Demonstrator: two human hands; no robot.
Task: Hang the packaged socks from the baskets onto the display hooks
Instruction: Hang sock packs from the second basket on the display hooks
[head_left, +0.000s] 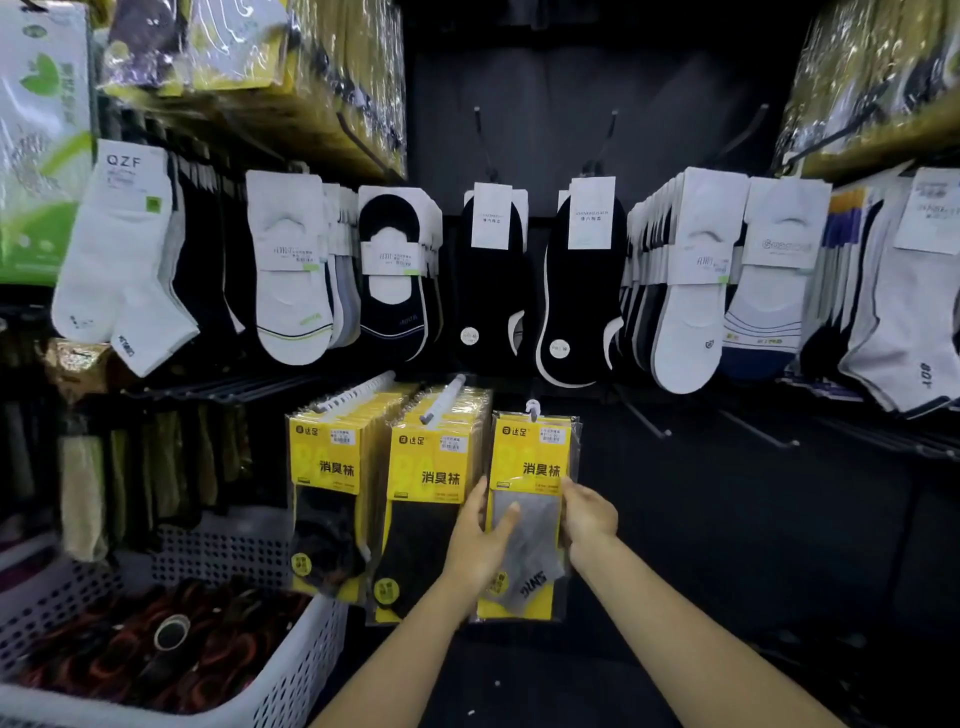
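Item: sock pack, probably light, floppy, slick film; left hand grips its 9 o'clock edge, right hand its 3 o'clock.

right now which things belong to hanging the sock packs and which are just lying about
Job: grey sock pack, left hand, right hand, white basket, hung yellow packs, empty hook.
Lying about: black no-show socks, white QZF socks, green box.

yellow-carded pack of grey socks, upright, beside two hung yellow rows
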